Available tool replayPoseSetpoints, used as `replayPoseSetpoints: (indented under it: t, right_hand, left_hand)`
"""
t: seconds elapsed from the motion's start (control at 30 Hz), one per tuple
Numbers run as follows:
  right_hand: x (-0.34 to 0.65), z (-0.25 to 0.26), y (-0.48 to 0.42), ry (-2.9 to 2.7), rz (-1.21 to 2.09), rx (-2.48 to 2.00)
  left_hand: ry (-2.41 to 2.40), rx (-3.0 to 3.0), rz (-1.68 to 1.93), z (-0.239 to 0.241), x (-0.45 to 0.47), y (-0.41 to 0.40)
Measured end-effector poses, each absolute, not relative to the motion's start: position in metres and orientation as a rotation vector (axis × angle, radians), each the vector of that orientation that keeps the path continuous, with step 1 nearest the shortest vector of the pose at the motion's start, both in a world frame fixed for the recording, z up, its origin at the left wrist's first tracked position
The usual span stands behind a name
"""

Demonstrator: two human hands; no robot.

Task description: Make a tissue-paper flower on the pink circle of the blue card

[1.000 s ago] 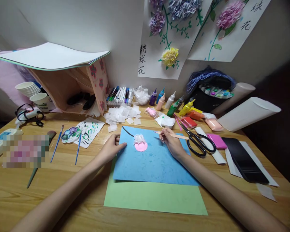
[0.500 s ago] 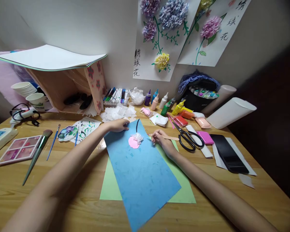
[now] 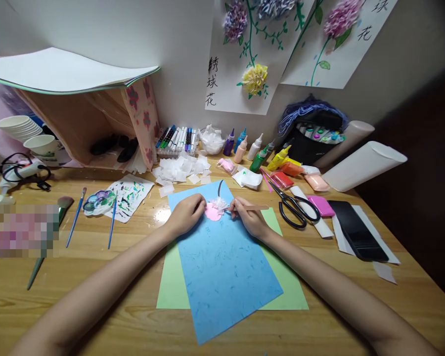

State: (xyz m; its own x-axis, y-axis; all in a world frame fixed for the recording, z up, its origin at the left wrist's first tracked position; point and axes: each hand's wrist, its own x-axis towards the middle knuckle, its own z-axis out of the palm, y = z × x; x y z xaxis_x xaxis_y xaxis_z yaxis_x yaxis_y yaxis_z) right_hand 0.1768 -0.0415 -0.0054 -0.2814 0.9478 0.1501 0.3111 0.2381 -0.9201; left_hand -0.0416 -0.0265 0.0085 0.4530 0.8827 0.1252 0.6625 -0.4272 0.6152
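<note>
A blue paper sheet (image 3: 222, 267) lies tilted on a green sheet (image 3: 289, 291) on the wooden desk. Near its far end sits a pink clay disc (image 3: 212, 212) with a tuft of white tissue (image 3: 219, 202) on it, and a dark curved line above. My left hand (image 3: 187, 215) rests on the blue sheet, fingers curled against the disc's left side. My right hand (image 3: 246, 217) is closed on a thin wooden stick (image 3: 254, 208), whose tip points at the tissue tuft.
Black scissors (image 3: 294, 210), pink and red clay packs (image 3: 321, 203) and a black phone (image 3: 356, 235) lie to the right. Paint bottles (image 3: 257, 153), markers (image 3: 176, 141) and white tissue squares (image 3: 181, 170) stand behind. Brushes (image 3: 74, 217) and a painted paper (image 3: 128, 195) are on the left.
The blue sheet has been turned from lying wide to pointing away from me. My left hand came back from the tissue pile to the pink disc. The stick's tip moved toward the tuft.
</note>
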Motion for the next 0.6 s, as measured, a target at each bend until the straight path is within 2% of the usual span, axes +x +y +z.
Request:
replayPoseSetpoints:
  t: [0.33, 0.6]
  right_hand:
    - [0.1748, -0.0054, -0.0367, -1.959, 0.824, -1.192]
    - [0.1718, -0.0079, -0.0334, -1.753, 0.979, -1.207]
  left_hand:
    - [1.264, 2.289, 0.561, 0.0048, -0.0408, -0.0201]
    - [1.265, 2.302, 0.563, 0.0054, -0.0404, -0.0193]
